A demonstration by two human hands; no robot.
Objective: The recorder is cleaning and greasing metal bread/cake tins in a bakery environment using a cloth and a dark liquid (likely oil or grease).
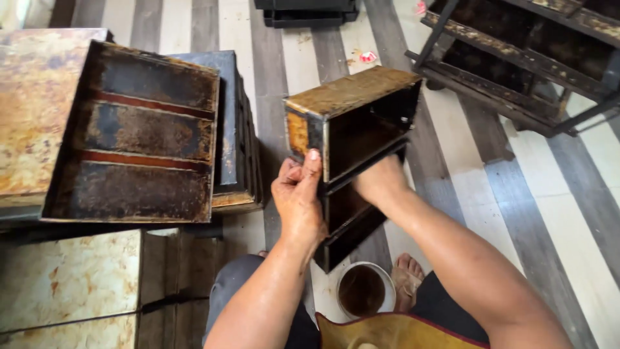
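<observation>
A dark, rusty strapped set of baking tins (352,123) is held tilted on its side above the striped floor, open sides facing right. My left hand (298,197) grips its near left edge, thumb up along the rim. My right hand (381,181) reaches into the middle tin, fingers hidden inside. Below the tins stands a small white bowl (363,289) of dark liquid, next to my bare foot (408,278).
A large blackened tray lid (139,136) lies upturned on a stack of tins (236,136) at left. Rusty flat sheets (32,110) and tins (71,284) fill the left side. A dark metal rack (529,58) stands at upper right. A yellow cloth (394,331) covers my lap.
</observation>
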